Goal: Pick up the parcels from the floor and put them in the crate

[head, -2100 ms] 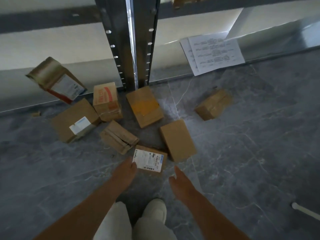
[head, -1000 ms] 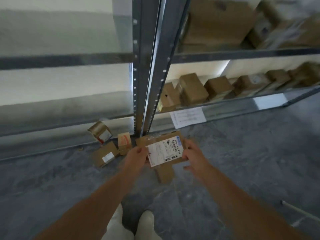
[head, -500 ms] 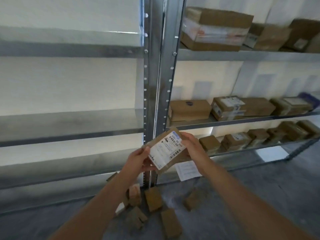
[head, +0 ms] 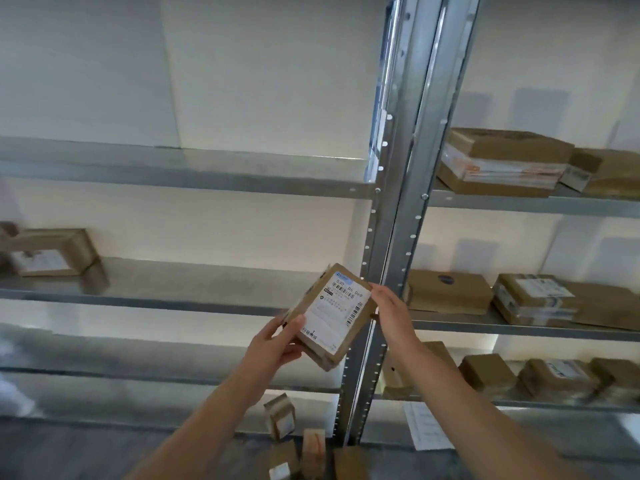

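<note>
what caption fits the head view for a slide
Left hand and right hand hold a labelled parcel before metal shelving, more parcels on the floor below.

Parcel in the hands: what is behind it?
Behind the parcel, held by the left hand and right hand, run a metal shelf and the pale wall; the upright stands beside its right edge. Whatever lies on the covered stretch of shelf cannot be seen.
</note>
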